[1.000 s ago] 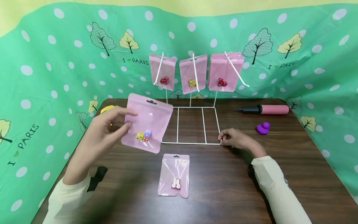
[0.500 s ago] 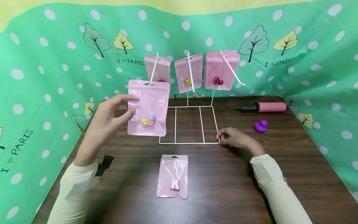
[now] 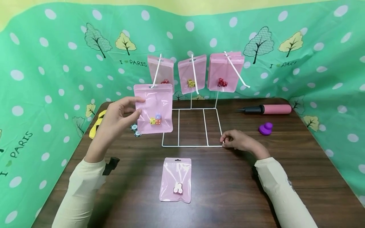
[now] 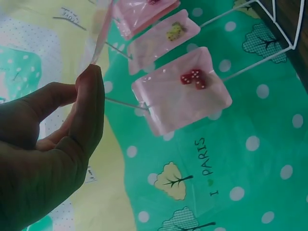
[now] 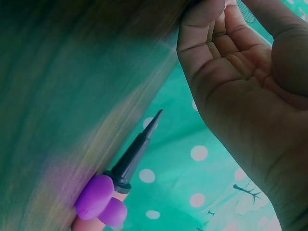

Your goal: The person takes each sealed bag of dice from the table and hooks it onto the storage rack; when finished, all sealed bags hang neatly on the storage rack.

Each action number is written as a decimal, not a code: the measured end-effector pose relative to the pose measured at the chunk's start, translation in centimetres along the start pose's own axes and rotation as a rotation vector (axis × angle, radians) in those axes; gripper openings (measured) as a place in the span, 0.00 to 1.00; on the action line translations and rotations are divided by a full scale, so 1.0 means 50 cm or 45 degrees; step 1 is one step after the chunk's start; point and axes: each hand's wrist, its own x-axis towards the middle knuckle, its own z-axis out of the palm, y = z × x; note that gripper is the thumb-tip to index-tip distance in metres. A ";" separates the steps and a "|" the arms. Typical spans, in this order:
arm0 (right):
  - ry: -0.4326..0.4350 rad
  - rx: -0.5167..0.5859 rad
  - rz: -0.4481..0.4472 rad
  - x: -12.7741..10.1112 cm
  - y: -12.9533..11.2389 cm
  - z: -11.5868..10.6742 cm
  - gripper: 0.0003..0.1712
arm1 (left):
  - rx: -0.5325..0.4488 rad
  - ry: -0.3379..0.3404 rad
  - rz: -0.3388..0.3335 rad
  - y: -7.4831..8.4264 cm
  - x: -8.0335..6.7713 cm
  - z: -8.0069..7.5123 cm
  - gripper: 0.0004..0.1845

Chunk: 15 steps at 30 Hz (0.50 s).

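My left hand pinches the left edge of a pink zip bag with a yellow, a blue and an orange die inside. The bag hangs upright; its top meets the tip of the rack's left hook. Whether the tip passes through the hang hole I cannot tell. In the left wrist view this bag shows nearly edge-on above the fingers. My right hand pinches the front right corner of the white wire rack. Pink bags of dice hang on all three hooks, such as the middle bag.
Another pink bag with whitish dice lies on the table before the rack. Right of the rack are a purple rubber duck and a pink-and-black hand pump. Poker chips and a yellow object lie at left, partly hidden.
My left hand has raised the tilted bag, turned it upright and brought its top to the left hook's tip. The chips have come into sight. My right hand keeps its hold on the rack.
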 end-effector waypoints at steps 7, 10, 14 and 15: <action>0.002 0.001 0.002 -0.001 -0.001 0.001 0.06 | 0.046 0.033 -0.007 -0.018 0.048 0.014 0.17; 0.001 -0.004 0.004 -0.002 -0.002 -0.001 0.06 | 0.073 0.062 0.021 -0.030 0.080 0.019 0.17; -0.002 -0.004 0.009 -0.003 -0.003 -0.001 0.07 | 0.100 0.091 0.029 -0.048 0.122 0.022 0.17; -0.001 -0.003 0.009 -0.003 -0.003 0.000 0.07 | 0.098 0.099 0.022 -0.053 0.132 0.022 0.17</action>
